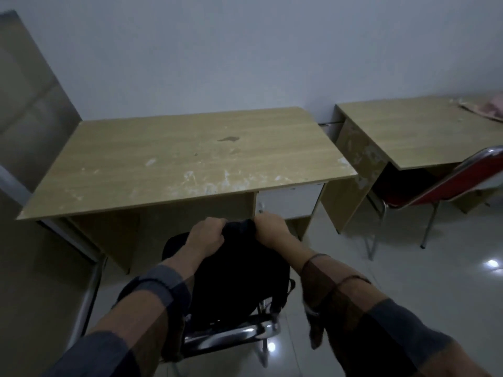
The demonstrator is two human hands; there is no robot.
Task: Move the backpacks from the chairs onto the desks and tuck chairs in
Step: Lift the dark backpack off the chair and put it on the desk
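A black backpack [231, 276] sits on a chrome-framed chair [234, 334] pulled out in front of the near wooden desk [179, 156]. My left hand [206, 236] grips the top of the backpack on its left side. My right hand [272, 231] grips the top on its right side, close to the left hand. The chair's seat is mostly hidden under the bag and my arms. A second wooden desk [413, 131] stands to the right, with a red chair [446, 186] partly under it.
A white drawer [288, 200] hangs under the near desk's right side. A pinkish item [487, 107] lies at the far corner of the right desk. A door or panel [24, 104] stands at left. The wall is just behind both desks; glossy floor tiles lie between them.
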